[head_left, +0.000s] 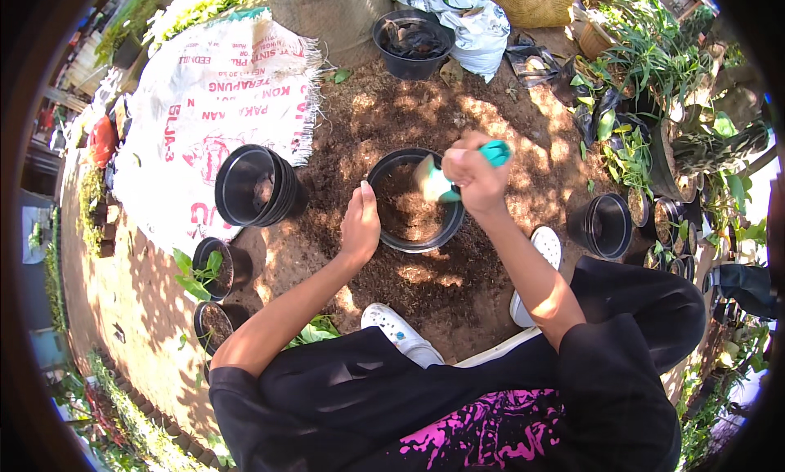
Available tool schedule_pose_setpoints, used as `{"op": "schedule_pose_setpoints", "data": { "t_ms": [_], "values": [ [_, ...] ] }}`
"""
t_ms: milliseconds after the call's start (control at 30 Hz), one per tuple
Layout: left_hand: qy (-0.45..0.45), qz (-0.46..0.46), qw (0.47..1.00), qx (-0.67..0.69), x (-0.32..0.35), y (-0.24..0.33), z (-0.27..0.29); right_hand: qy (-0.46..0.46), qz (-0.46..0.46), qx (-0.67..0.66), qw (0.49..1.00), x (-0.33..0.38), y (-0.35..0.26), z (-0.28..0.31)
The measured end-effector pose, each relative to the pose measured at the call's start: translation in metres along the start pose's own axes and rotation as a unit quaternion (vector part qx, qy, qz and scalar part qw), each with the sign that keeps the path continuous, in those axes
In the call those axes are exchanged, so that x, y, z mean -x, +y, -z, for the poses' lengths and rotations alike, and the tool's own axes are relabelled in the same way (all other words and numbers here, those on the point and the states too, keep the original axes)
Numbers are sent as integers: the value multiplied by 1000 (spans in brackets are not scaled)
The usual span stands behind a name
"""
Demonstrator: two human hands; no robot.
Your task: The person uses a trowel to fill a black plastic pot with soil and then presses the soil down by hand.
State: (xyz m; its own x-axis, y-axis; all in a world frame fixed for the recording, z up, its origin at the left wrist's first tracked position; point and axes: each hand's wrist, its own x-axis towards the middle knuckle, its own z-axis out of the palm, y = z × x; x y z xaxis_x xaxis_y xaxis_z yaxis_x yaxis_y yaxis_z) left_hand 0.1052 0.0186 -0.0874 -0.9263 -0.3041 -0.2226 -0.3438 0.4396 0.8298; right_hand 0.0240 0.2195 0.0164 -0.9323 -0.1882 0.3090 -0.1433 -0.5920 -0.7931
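A round black plastic pot (398,245) stands on the ground in front of me, with brown soil (406,210) inside it. My left hand (361,225) lies along the pot's left side, fingers stretched out against the wall near the rim. In my right hand (474,178) is a hand trowel (495,152) with a green handle, gripped in a closed fist over the pot's right rim. Its blade is smeared by motion and points into the pot, above or at the soil; I cannot tell which.
Stacked black pots (253,186) stand at left beside a white printed sack (221,96). Two potted plants (214,269) sit nearer my left arm. Farther off is a black pot (413,45) holding dark material. More pots (609,225) and plants line the right. Loose soil surrounds the pot.
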Motion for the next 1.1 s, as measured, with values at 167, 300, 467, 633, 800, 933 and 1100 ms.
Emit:
{"op": "schedule_pose_setpoints", "data": {
  "t_ms": [167, 300, 467, 633, 800, 933, 1100],
  "values": [
    [-8, -5, 1000, 18, 4, 13, 2, 42, 74, 67, 994, 9, -7, -6],
    [33, -58, 997, 28, -4, 2, -10, -27, -17, 81, 996, 24, 26, 10],
    [30, -43, 998, 15, -6, -13, -9, 31, 34, -47, 998, 14, -11, 0],
    [-7, -24, 1000, 14, -9, 0, -7, 48, 59, 107, 991, 27, 23, 2],
    [19, -29, 999, 8, -6, -6, -6, 26, 49, -95, 994, 13, -18, -9],
    [19, -25, 1000, 3, -6, 4, -7, 95, 111, 84, 986, 27, 17, -8],
    [11, -18, 1000, 6, -6, -9, -4, 87, 10, 11, 996, 30, 5, -12]
  ]
}}
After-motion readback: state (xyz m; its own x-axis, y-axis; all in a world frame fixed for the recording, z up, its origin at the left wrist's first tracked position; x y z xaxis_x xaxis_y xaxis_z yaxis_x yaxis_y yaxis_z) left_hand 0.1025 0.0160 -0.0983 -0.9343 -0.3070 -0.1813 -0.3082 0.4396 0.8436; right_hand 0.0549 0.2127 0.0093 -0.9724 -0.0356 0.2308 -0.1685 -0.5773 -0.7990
